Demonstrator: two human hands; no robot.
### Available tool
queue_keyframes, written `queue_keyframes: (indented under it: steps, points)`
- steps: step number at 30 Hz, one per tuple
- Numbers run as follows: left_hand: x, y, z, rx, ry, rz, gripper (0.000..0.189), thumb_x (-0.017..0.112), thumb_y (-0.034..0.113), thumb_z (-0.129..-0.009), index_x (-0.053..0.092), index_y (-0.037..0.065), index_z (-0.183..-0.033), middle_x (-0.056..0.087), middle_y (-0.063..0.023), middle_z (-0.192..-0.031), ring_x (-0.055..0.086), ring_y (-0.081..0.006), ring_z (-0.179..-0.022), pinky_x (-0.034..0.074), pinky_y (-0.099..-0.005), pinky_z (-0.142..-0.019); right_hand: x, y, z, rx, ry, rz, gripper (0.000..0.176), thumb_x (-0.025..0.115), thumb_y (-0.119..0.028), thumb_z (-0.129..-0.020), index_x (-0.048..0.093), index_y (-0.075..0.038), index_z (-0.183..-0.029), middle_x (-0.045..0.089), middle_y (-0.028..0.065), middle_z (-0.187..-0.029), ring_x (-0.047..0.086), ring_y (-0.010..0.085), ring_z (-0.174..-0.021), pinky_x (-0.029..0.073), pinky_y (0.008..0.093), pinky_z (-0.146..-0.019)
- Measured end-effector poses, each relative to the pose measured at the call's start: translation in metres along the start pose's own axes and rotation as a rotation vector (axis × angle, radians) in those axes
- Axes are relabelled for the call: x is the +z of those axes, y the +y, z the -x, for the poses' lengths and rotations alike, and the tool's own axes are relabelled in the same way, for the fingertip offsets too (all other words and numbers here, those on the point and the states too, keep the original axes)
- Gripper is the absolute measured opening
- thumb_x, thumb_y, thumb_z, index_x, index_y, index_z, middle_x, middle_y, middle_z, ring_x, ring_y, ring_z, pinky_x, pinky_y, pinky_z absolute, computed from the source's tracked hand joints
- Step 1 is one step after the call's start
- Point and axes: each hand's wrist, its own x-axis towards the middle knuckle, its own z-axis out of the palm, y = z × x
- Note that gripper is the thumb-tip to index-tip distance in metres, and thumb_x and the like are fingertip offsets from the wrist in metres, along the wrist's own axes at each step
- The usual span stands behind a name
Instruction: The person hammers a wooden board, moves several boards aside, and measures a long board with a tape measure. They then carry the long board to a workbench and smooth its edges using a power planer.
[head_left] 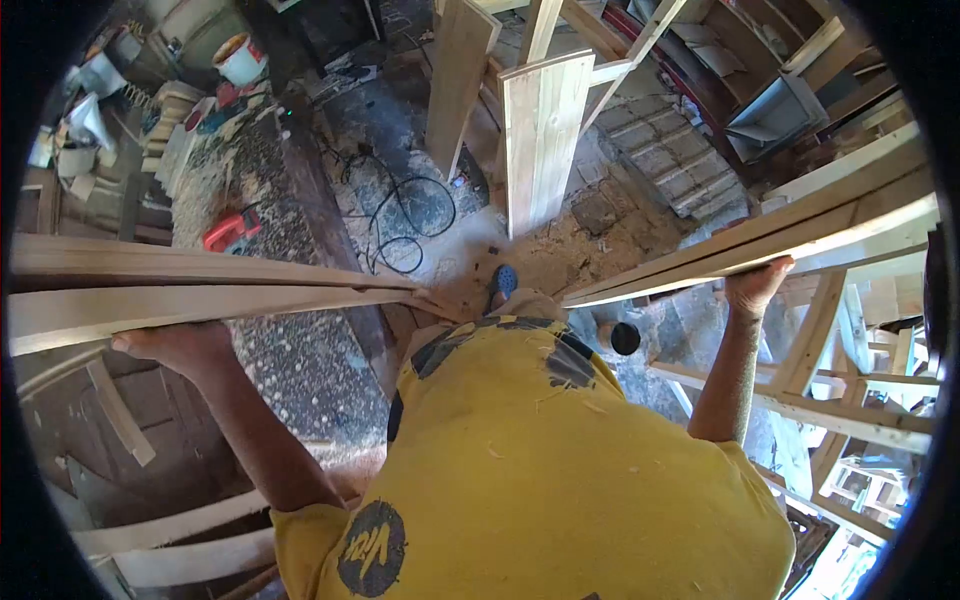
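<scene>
The left hand (pixel 185 345) grasps the left boards (pixel 250 300), its thumb along their lower edge and the rest of its fingers hidden by the wood. The right hand (pixel 755 287) has its fingers clasped around the right boards (pixel 800 235), low on the bundle. Both sets stand out to either side of the person's yellow shirt (pixel 560 480), their far ends slanting inward toward the feet, where one blue shoe (pixel 504 280) shows. Beneath the left boards runs the worktop (pixel 320 370), strewn with pale shavings, with a red tool (pixel 230 232) lying on it just beyond the wood. A white bucket (pixel 240 65) stands farther off at the upper left. Ahead, a wide plank (pixel 545 140) stands upright, beside another, over a floor (pixel 590 235) scattered with sawdust. Below the right boards is a timber frame (pixel 800 403), near the right forearm.
</scene>
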Motion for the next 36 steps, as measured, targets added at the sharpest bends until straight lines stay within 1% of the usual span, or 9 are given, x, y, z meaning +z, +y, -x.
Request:
queue_keyframes:
  steps: [2, 4, 7, 9, 19, 22, 28, 31, 36]
  points:
    - [0.031, -0.036, 0.011, 0.265, -0.078, -0.358, 0.078, 0.076, 0.038, -0.074, 0.035, -0.008, -0.122, 0.043, -0.0181, -0.104, 0.049, -0.031, -0.103, 0.041, -0.0438, -0.094, 0.037, 0.029, -0.014, -0.085, 0.394, 0.071, 0.089, 0.043, -0.083, -0.076, 0.055, -0.001, -0.108, 0.057, 0.0137, -0.099, 0.06, 0.0272, -0.084, 0.05, 0.0425, -0.079]
    - [0.077, -0.066, 0.046, 0.17, -0.089, -0.274, 0.077, 0.074, 0.039, -0.076, 0.035, -0.008, -0.123, 0.044, -0.0185, -0.105, 0.049, -0.0307, -0.102, 0.041, -0.0439, -0.093, 0.029, 0.077, -0.024, -0.288, 0.313, 0.488, 0.084, 0.038, -0.08, -0.082, 0.055, -0.001, -0.103, 0.056, 0.0117, -0.093, 0.058, 0.0251, -0.081, 0.05, 0.0403, -0.073]
    - [0.175, -0.118, 0.08, -0.151, -0.195, 0.116, 0.065, 0.059, 0.043, -0.087, 0.037, -0.007, -0.123, 0.047, -0.0195, -0.111, 0.052, -0.0284, -0.101, 0.044, -0.0437, -0.09, -0.019, 0.186, -0.043, -0.232, 0.123, 0.02, 0.078, 0.037, -0.076, -0.086, 0.054, -0.001, -0.099, 0.055, 0.0105, -0.088, 0.057, 0.0237, -0.078, 0.049, 0.0388, -0.066]
    - [0.241, -0.18, 0.105, -0.062, -0.274, -0.015, 0.056, 0.047, 0.043, -0.094, 0.042, -0.006, -0.121, 0.053, -0.0193, -0.112, 0.055, -0.0275, -0.098, 0.046, -0.0432, -0.087, -0.019, 0.226, -0.046, -0.192, 0.393, 0.554, 0.079, 0.038, -0.078, -0.083, 0.054, -0.002, -0.097, 0.055, 0.0099, -0.085, 0.056, 0.0233, -0.077, 0.048, 0.0383, -0.065]
    - [0.471, -0.193, 0.108, -0.609, -0.555, 0.33, 0.035, 0.044, 0.017, -0.095, 0.045, -0.008, -0.12, 0.053, -0.0227, -0.113, 0.055, -0.033, -0.101, 0.046, -0.0429, -0.088, 0.044, 0.212, -0.038, -0.169, 0.518, 0.279, 0.082, 0.048, -0.073, -0.081, 0.055, 0.001, -0.114, 0.061, 0.0159, -0.102, 0.061, 0.0291, -0.092, 0.049, 0.0425, -0.083]
    - [0.553, -0.33, 0.158, -0.154, -0.82, 0.214, 0.046, 0.042, 0.027, -0.096, 0.041, -0.008, -0.125, 0.051, -0.0232, -0.116, 0.052, -0.0318, -0.107, 0.045, -0.0444, -0.091, 0.078, 0.229, -0.025, -0.14, 0.806, 0.363, 0.086, 0.055, -0.078, -0.073, 0.055, -0.002, -0.114, 0.061, 0.0153, -0.1, 0.06, 0.0287, -0.093, 0.049, 0.0442, -0.086]
    - [0.608, -0.282, 0.146, -0.635, -1.033, 0.71, 0.069, 0.038, 0.053, -0.094, 0.039, -0.006, -0.129, 0.045, -0.0232, -0.124, 0.049, -0.0293, -0.112, 0.043, -0.0439, -0.091, 0.137, 0.244, -0.024, -0.093, 1.068, 0.433, 0.09, 0.053, -0.082, -0.071, 0.057, -0.001, -0.11, 0.062, 0.0141, -0.099, 0.061, 0.0272, -0.09, 0.049, 0.0424, -0.083]
    - [0.633, -0.264, 0.133, -0.308, -1.059, 0.875, 0.084, 0.042, 0.069, -0.087, 0.042, -0.005, -0.126, 0.049, -0.0206, -0.121, 0.051, -0.0288, -0.108, 0.044, -0.043, -0.088, 0.167, 0.253, -0.019, -0.087, 1.058, 0.501, 0.092, 0.052, -0.083, -0.071, 0.056, 0.001, -0.109, 0.062, 0.0131, -0.098, 0.061, 0.026, -0.089, 0.049, 0.0418, -0.082]
    - [0.658, -0.221, 0.126, -0.363, -1.059, 0.878, 0.091, 0.044, 0.079, -0.079, 0.052, -0.005, -0.114, 0.059, -0.0152, -0.103, 0.057, -0.0266, -0.095, 0.046, -0.0427, -0.079, 0.214, 0.269, -0.027, -0.11, 1.003, 0.555, 0.092, 0.044, -0.085, -0.073, 0.058, 0.001, -0.101, 0.061, 0.0125, -0.092, 0.06, 0.0224, -0.084, 0.049, 0.0368, -0.075]
